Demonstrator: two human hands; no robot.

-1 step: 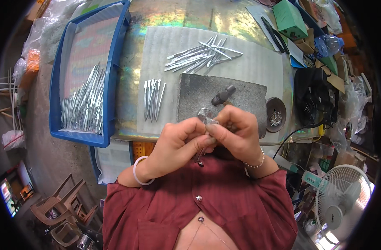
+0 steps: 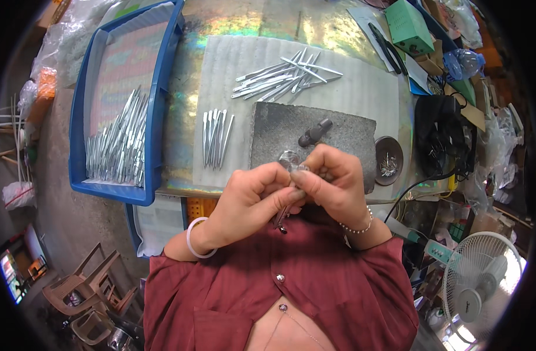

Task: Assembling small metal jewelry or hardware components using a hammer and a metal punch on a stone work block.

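My left hand (image 2: pixel 261 190) and my right hand (image 2: pixel 335 181) meet in front of my chest, both with fingers pinched. Between their fingertips is a shiny metal piece with a rounded end (image 2: pixel 289 158), which sticks up above the fingers. A slim metal end (image 2: pixel 280 219) pokes out below my left hand and seems part of the same piece. The fingers hide the middle, where my right thumb presses. Just beyond, a hammer (image 2: pixel 314 133) lies on a dark stone slab (image 2: pixel 274 126), its handle partly behind my right hand.
Slim metal handles (image 2: pixel 285 76) lie piled on a white foam sheet (image 2: pixel 221 64), with a small row (image 2: pixel 216 137) nearer left. A blue tray (image 2: pixel 158 117) holds many more. Right of the slab sits a brown bowl (image 2: pixel 398 153) of small metal parts. A fan (image 2: pixel 481 281) stands at lower right.
My fingers have shifted very slightly around the metal piece. Everything on the table lies as before.
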